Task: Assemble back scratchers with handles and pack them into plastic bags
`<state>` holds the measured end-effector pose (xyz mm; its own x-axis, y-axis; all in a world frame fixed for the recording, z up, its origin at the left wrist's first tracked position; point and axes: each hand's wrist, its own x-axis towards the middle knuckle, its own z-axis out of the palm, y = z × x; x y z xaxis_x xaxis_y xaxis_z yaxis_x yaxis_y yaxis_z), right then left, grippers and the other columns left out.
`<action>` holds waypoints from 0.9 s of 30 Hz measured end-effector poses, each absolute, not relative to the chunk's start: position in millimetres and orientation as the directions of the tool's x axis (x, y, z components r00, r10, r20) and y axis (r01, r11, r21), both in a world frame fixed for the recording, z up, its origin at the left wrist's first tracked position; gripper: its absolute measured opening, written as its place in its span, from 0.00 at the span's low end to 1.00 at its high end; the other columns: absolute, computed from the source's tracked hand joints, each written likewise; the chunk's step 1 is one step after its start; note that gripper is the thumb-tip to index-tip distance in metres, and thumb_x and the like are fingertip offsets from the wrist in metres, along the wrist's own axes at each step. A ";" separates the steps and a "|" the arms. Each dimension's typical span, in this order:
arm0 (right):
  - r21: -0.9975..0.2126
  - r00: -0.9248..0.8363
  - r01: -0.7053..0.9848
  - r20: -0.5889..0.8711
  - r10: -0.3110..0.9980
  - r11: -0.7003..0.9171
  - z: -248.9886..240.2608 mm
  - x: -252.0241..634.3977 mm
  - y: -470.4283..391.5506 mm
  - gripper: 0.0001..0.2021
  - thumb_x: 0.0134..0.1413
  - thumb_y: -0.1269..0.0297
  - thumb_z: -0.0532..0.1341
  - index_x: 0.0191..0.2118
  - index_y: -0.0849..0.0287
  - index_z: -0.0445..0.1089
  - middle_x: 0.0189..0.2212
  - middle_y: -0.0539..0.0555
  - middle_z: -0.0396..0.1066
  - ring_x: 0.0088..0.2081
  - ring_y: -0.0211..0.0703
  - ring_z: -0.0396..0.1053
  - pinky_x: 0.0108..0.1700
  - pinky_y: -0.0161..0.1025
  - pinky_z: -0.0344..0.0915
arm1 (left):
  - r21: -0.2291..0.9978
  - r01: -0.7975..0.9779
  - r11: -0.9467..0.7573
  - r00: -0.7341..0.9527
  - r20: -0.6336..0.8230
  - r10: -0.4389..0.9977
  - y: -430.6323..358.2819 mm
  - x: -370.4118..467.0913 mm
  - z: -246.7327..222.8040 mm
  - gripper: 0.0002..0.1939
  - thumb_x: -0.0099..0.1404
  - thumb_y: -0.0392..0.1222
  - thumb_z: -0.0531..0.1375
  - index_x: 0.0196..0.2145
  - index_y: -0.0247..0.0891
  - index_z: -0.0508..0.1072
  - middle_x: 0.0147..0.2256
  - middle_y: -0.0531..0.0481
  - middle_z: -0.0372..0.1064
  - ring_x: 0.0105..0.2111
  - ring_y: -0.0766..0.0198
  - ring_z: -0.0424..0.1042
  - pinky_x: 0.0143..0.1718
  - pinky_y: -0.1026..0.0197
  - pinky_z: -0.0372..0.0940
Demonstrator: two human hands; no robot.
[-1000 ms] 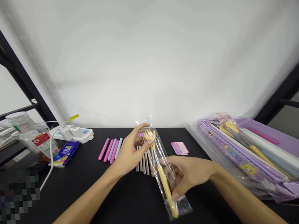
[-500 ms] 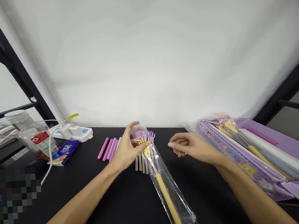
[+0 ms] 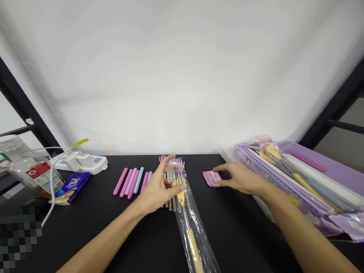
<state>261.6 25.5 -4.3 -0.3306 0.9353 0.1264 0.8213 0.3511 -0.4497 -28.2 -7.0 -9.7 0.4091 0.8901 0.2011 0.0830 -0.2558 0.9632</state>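
Note:
My left hand (image 3: 160, 186) pinches the top of a clear plastic sleeve (image 3: 205, 243) between thumb and fingers. Inside the sleeve lies a back scratcher (image 3: 193, 246) with a yellow claw head, a metal rod and a yellow handle. Behind that hand are more back scratcher heads (image 3: 179, 162) in pink, lilac and blue, with metal rods showing below. My right hand (image 3: 239, 177) has its thumb and fingertips on the edges of a small stack of pink printed cards (image 3: 211, 178) on the black table. Several pink, lilac and blue handles (image 3: 130, 182) lie in a row left of my left hand.
On the right stands a purple box (image 3: 336, 165) holding bagged back scratchers. A clear jar (image 3: 31, 168), a blue packet (image 3: 71, 188) and a white power strip (image 3: 98, 164) with cables occupy the left. A white wall (image 3: 177, 70) rises behind the black table (image 3: 140, 247).
My right hand has opened from a curled grip, and the pink cards now show at its fingertips on the table. The sleeve has shifted slightly left and down with my left hand.

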 end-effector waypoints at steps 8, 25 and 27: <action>-0.554 -0.287 0.749 0.223 0.932 0.363 4.2 260.6 23.9 0.20 0.46 0.57 0.68 0.47 0.56 0.75 0.47 0.59 0.76 0.48 0.59 0.72 0.51 0.54 0.66 | 0.964 0.098 -0.247 0.429 0.183 0.884 -6.6 -29.0 -13.4 0.41 0.61 0.41 0.65 0.64 0.56 0.48 0.57 0.45 0.60 0.23 0.77 0.62 0.21 0.70 0.64; -0.746 -0.336 0.362 0.455 0.825 0.559 13.2 181.4 -8.1 0.09 0.55 0.54 0.64 0.34 0.54 0.77 0.47 0.55 0.69 0.51 0.50 0.66 0.56 0.48 0.62 | 0.966 0.070 -0.249 0.473 0.188 0.861 -11.5 -25.1 -13.5 0.43 0.60 0.39 0.65 0.66 0.54 0.47 0.58 0.40 0.58 0.32 0.68 0.70 0.33 0.59 0.71; -0.728 -0.327 0.350 0.495 0.805 0.590 7.9 177.1 -7.1 0.08 0.56 0.57 0.63 0.34 0.53 0.76 0.52 0.55 0.67 0.56 0.51 0.63 0.59 0.48 0.59 | 0.963 0.082 -0.255 0.509 0.179 0.842 -14.7 -24.8 -10.9 0.44 0.60 0.39 0.64 0.66 0.55 0.45 0.56 0.40 0.60 0.31 0.67 0.69 0.34 0.58 0.70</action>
